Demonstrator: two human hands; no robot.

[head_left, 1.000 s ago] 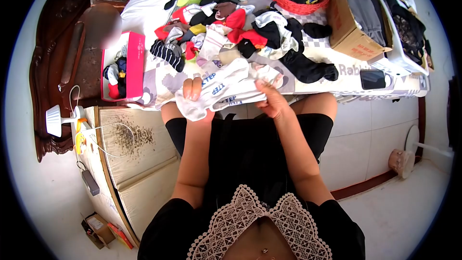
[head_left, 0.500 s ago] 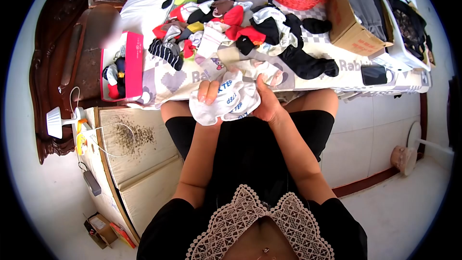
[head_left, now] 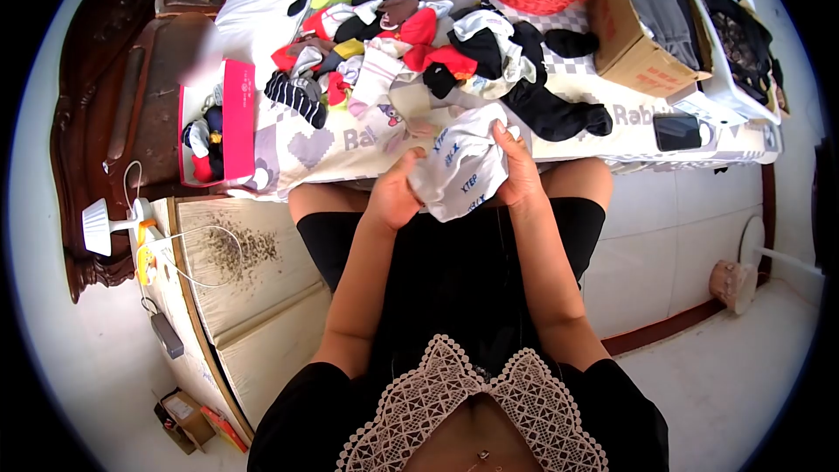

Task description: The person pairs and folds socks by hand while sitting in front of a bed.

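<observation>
The person's right hand [head_left: 523, 168] is closed on the right side of a white sock bundle [head_left: 468, 170], its thumb lying on the top. The left hand [head_left: 395, 192] is half curled at the left edge of this bundle; some of its fingers are hidden or blurred, so one cannot tell how firmly it grasps. The bundle, which carries blue XTEP letters, is between the two hands, above the lap and at the near edge of the bed [head_left: 301, 150].

Beyond the hands, a loose pile of socks [head_left: 380, 65] spreads over the bed, in red, white, black and other colours. A striped sock [head_left: 299, 100] lies at its left side, and a long black sock [head_left: 559, 118] at its right. Behind the pile stands a red basket [head_left: 529, 5] with more socks inside. A cardboard box [head_left: 645, 70] holds grey cloth, and near it lies a phone [head_left: 677, 133]. At the left is a pink box [head_left: 239, 122], also containing socks.
</observation>
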